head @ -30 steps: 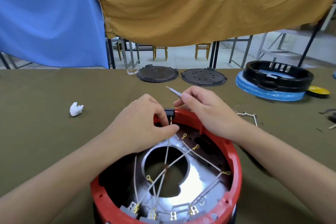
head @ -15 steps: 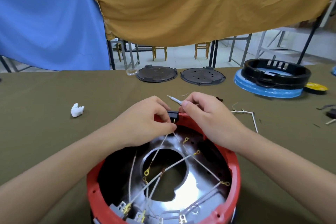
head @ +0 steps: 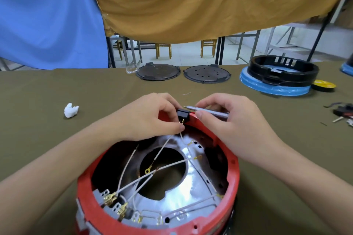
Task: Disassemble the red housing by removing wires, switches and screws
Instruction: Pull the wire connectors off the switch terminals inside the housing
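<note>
A person's two bare hands work at the far rim of a round red housing point(head: 232, 170), which sits open side up at the near edge of a tabletop point(head: 38, 120) covered in olive cloth. The left hand point(head: 152, 118) pinches a thin pale wire point(head: 181, 134) just below a small black switch point(head: 183, 115) perched on that far rim; its fingers are curled tight. The right hand point(head: 227, 120) curls around a slim grey screwdriver point(head: 208, 111), tip pointing left over the switch, thumb pressed beside it.

The job looks partly done. Several wires point(head: 168, 166) lie loose across the silver inner plate, their gold ring ends unattached, so some screws are probably already out. Much remains, as far as I can judge: the switch still has at least one wire on its gold pins, and more wires run to gold connectors point(head: 112, 201) at the housing's near edge.

Toward the far edge sit two dark round lids point(head: 158, 71), and a black ring on a blue base point(head: 282, 74) at the far right. A crumpled white scrap point(head: 71, 109) lies left.

Whether the switch is free of the rim is hidden by the fingers. The housing's near side is cut off, and no loose screws can be made out.
</note>
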Tool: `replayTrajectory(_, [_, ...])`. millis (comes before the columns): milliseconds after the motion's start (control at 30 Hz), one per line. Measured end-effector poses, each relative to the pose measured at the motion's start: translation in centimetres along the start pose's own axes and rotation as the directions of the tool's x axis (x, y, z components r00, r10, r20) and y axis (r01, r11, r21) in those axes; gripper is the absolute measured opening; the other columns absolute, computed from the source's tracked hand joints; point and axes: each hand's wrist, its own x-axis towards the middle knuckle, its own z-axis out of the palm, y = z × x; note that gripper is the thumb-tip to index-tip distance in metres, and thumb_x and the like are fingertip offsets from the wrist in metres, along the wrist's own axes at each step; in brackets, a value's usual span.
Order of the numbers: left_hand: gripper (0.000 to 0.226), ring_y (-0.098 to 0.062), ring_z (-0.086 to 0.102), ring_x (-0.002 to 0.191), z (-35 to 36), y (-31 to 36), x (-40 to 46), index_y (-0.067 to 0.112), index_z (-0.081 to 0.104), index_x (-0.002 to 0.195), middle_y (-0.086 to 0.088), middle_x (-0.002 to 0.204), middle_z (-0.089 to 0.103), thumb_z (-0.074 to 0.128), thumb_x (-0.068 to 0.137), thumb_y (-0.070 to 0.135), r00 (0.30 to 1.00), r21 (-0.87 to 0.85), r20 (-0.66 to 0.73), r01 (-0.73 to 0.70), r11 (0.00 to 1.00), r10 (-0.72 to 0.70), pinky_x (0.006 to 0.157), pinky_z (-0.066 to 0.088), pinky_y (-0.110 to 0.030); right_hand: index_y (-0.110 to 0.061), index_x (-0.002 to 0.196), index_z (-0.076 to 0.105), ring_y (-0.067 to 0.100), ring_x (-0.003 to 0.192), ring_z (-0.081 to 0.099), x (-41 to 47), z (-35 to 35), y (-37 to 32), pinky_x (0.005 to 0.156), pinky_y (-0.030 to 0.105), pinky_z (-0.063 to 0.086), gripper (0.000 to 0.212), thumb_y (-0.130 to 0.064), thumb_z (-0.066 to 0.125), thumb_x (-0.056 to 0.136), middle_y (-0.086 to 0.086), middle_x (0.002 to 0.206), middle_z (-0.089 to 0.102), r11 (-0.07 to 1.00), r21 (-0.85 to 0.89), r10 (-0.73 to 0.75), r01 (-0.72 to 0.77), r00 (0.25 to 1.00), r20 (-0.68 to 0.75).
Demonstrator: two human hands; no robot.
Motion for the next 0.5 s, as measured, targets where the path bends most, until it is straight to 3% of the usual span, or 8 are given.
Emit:
replayTrajectory(133, [0.014, 0.007, 0.054, 0.100, 0.19, 0.09, -0.02, 0.030, 0.071, 0.073, 0.023, 0.116, 0.057, 0.073, 0.082, 0.041, 1.000, -0.005, -0.001, -0.014, 1.000, 0.014, 0.093, 0.039, -0.023, -0.027, 0.076, 0.076, 0.010, 0.057, 0.061, -0.01, -0.36, -0.11, 0.050, 0.022, 0.046, 0.011, -0.019, 0.072, 0.081, -0.007, 0.062, 0.069, 1.000, 0.004, -0.019, 0.019, 0.999, 0.042])
replayTrajectory(233, [0.014, 0.008, 0.054, 0.100, 0.24, -0.11, -0.04, 0.031, 0.070, 0.072, 0.024, 0.115, 0.056, 0.073, 0.082, 0.040, 1.000, -0.011, -0.001, -0.019, 1.000, 0.019, 0.092, 0.039, -0.022, -0.027, 0.072, 0.076, 0.011, 0.063, 0.059, -0.16, -0.29, -0.19, 0.056, 0.025, 0.045, 0.009, -0.019, 0.072, 0.076, -0.006, 0.060, 0.066, 0.998, -0.051, -0.041, 0.044, 0.998, 0.056])
replayTrajectory(433, [0.015, 0.011, 0.053, 0.100, 0.38, -0.28, 0.02, 0.031, 0.070, 0.071, 0.025, 0.115, 0.056, 0.072, 0.082, 0.041, 1.000, -0.023, -0.003, -0.020, 1.000, 0.020, 0.086, 0.036, -0.014, -0.028, 0.082, 0.072, 0.006, 0.083, 0.049, -0.36, -0.18, -0.32, 0.068, 0.017, 0.038, 0.008, -0.024, 0.066, 0.085, -0.011, 0.069, 0.061, 0.978, -0.197, -0.053, 0.073, 0.993, 0.101])
replayTrajectory(500, [0.015, 0.010, 0.054, 0.099, 0.42, -0.31, 0.00, 0.031, 0.069, 0.071, 0.024, 0.115, 0.055, 0.072, 0.082, 0.041, 1.000, -0.024, 0.000, -0.019, 1.000, 0.020, 0.086, 0.037, -0.016, -0.026, 0.087, 0.072, 0.008, 0.085, 0.048, -0.48, -0.11, -0.59, 0.071, 0.019, 0.036, 0.008, -0.024, 0.064, 0.087, -0.011, 0.075, 0.061, 0.959, -0.262, -0.075, 0.104, 0.990, 0.118])
